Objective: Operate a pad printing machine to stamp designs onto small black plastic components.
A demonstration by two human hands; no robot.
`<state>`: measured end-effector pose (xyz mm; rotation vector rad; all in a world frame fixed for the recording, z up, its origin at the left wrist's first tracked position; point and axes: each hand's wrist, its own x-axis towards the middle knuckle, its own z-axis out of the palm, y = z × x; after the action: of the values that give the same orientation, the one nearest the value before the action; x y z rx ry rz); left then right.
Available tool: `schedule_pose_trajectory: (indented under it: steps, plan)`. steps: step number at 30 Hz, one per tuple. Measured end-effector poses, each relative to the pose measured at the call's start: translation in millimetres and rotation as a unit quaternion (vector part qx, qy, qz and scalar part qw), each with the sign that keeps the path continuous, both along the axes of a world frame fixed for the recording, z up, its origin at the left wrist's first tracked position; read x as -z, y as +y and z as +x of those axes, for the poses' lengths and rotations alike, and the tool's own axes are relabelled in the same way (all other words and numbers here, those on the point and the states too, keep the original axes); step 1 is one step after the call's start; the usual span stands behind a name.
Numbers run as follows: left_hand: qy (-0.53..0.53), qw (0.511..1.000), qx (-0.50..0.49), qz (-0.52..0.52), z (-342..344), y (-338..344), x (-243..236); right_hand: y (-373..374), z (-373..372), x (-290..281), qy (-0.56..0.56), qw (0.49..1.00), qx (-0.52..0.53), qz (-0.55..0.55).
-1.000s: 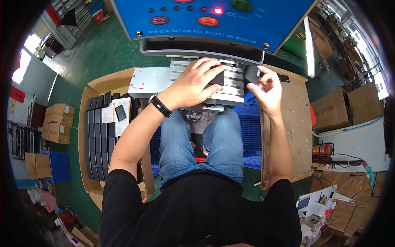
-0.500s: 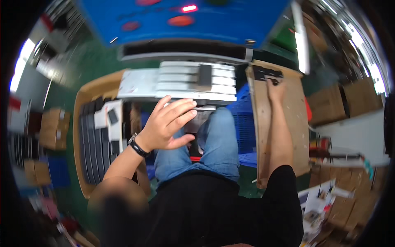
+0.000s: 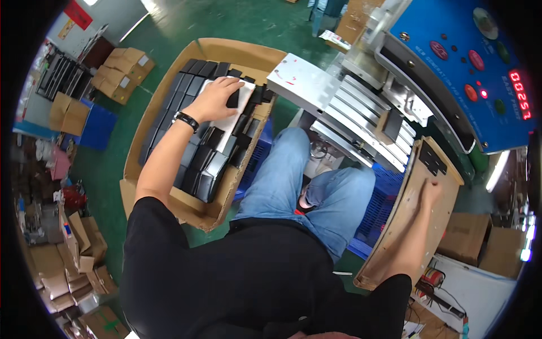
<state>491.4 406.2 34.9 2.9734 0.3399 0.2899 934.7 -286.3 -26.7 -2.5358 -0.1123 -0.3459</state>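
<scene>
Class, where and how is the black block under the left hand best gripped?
Probably by opposite edges, from above, with the thumb nearer the body. The black block appears to lie flat on the white sheet, and the packed blocks beside the sheet could hinder a low approach. The left hand reaches over it, partly hiding it.

Left hand (image 3: 213, 103) at black block (image 3: 232, 100)

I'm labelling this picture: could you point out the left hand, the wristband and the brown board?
Left hand (image 3: 213, 101): head view, back of the hand.
Wristband (image 3: 187, 119): head view, upper side.
Brown board (image 3: 401, 221): head view, bare surface.
</scene>
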Motion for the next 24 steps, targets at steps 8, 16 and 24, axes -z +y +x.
schedule_pose_trajectory:
  steps: [8,16,24]
  plan:
    - [0.011,0.998,0.031,-0.049,12.1,-8.5,-19.4,3.0,-3.4,14.6,-0.037,0.997,-0.066,0.005]
    - [-0.141,0.969,-0.009,-0.201,3.0,-45.4,-42.9,30.9,-106.4,-37.4,0.025,0.988,-0.067,0.134]
    - [-0.273,0.88,0.109,-0.372,12.6,-108.2,-48.4,-110.0,-286.6,-13.5,-0.23,0.925,0.217,-0.21]
